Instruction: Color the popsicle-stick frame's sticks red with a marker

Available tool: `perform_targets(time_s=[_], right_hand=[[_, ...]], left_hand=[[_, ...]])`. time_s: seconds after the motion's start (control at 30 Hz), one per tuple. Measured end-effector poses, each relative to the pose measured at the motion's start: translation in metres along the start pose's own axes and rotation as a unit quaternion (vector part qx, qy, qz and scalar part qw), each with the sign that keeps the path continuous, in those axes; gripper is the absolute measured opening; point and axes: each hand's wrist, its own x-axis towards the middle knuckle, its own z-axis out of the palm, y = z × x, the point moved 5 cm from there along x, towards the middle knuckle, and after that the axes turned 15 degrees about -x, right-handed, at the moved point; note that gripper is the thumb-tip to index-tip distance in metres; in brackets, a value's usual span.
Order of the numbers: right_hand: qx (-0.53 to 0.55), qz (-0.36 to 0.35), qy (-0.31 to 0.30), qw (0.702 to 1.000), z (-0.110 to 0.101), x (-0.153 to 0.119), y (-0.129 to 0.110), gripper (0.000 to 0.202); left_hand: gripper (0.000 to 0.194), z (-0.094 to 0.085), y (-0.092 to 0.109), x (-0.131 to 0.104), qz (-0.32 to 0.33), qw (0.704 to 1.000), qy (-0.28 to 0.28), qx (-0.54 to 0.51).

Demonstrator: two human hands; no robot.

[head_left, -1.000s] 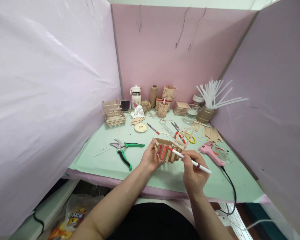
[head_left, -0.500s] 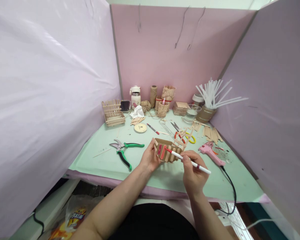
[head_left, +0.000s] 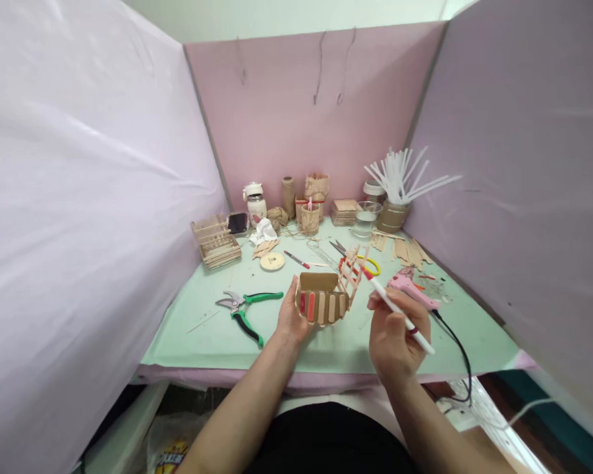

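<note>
Our table has a pale green top. Left of our left grip we have green-handled pruners; beyond our right grip, a pink glue gun. Farther past both, we see a slim pen, a round disc and flat wooden sticks.

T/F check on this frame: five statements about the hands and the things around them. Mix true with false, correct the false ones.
1. The left hand holds the stick-covered craft piece. True.

2. The white marker is in the left hand. False: it is in the right hand.

3. All the sticks on the craft piece's facing side are coloured. False: two at the left end are reddish; the others are plain wood.

4. The pink glue gun lies on the table. True.

5. The pruning shears have their handles pressed together. False: the handles are spread apart.
</note>
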Motion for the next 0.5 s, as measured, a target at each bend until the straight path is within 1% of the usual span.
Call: perform_targets(time_s=[0.1, 0.17, 0.2, 0.27, 0.33, 0.37, 0.43, 0.5], right_hand=[[-0.006, 0.017, 0.048, 0.999, -0.007, 0.001, 0.001, 0.015], [-0.027, 0.042, 0.061, 0.997, -0.011, 0.001, 0.006, 0.011], [-0.031, 0.061, 0.052, 0.996, -0.011, 0.0, 0.01, 0.009], [-0.006, 0.124, -0.004, 0.992, -0.007, -0.003, 0.02, 0.016], [0.035, 0.211, -0.067, 0.975, 0.002, -0.008, 0.031, 0.027], [0.049, 0.255, -0.086, 0.962, 0.007, -0.011, 0.035, 0.031], [0.063, 0.338, -0.1, 0.934, 0.016, -0.016, 0.041, 0.036], [0.084, 0.393, -0.088, 0.912, 0.024, -0.018, 0.044, 0.04]], left_hand=[[0.041, 0.0, 0.003, 0.001, 0.026, 1.0, -0.013, 0.005], [0.036, 0.0, 0.006, 0.002, 0.049, 0.999, -0.014, 0.01], [0.034, -0.001, 0.007, 0.003, 0.06, 0.998, -0.013, 0.013], [0.034, -0.001, 0.008, 0.004, 0.078, 0.997, -0.014, 0.023], [0.034, 0.0, 0.009, 0.004, 0.098, 0.994, -0.021, 0.037], [0.035, 0.001, 0.009, 0.003, 0.11, 0.992, -0.03, 0.045], [0.036, 0.004, 0.01, 0.002, 0.141, 0.987, -0.052, 0.064], [0.036, 0.005, 0.011, 0.002, 0.172, 0.979, -0.068, 0.081]])
